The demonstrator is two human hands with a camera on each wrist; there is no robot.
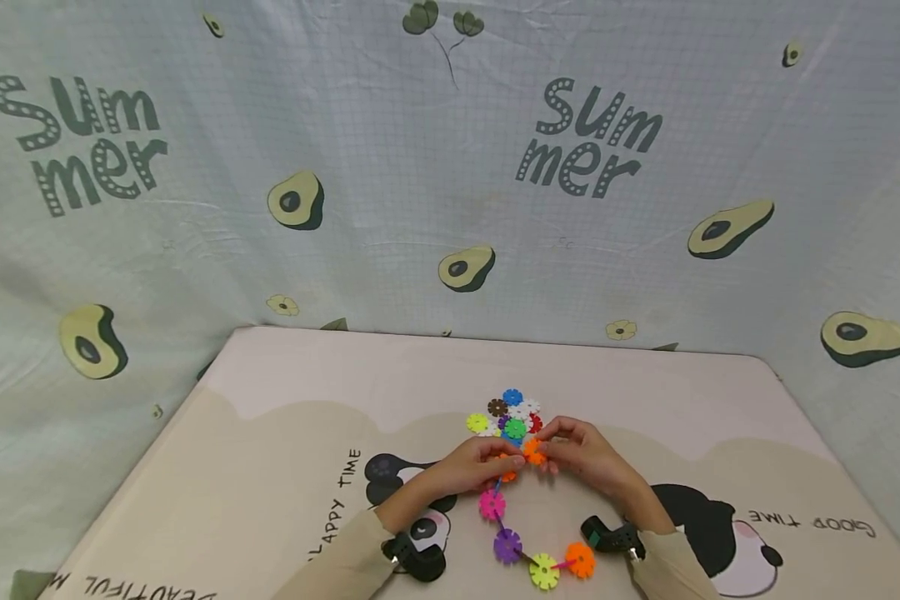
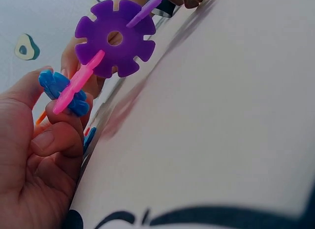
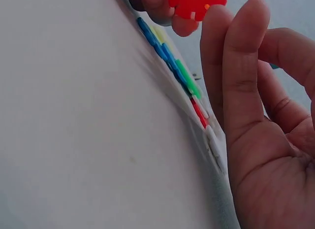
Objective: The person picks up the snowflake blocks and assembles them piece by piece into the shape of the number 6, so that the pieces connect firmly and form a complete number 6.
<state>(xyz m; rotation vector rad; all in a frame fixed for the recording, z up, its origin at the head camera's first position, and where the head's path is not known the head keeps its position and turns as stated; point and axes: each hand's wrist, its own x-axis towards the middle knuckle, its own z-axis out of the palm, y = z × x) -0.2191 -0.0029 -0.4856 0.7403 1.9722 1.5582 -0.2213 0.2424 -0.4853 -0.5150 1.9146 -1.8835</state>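
My left hand (image 1: 474, 467) pinches one end of a chain of notched plastic discs, its thumb and curled fingers at a blue disc (image 2: 78, 102) in the left wrist view. From there the chain runs through a pink disc (image 1: 492, 504), a purple disc (image 1: 507, 547) and a yellow-green disc (image 1: 544, 572) to an orange disc (image 1: 580, 561). My right hand (image 1: 583, 454) pinches another orange disc (image 1: 534, 451) between thumb and fingertips, close beside the left fingertips. In the right wrist view, the right hand (image 3: 266, 106) partly hides the orange-red disc (image 3: 189, 5).
Just beyond the hands lies a pile of loose discs, including a blue disc (image 1: 512, 397), a brown disc (image 1: 497, 407), a yellow disc (image 1: 477, 423) and a green disc (image 1: 515, 428). The table (image 1: 270, 467) has a printed cover and meets a patterned cloth (image 1: 375, 150) at the back.
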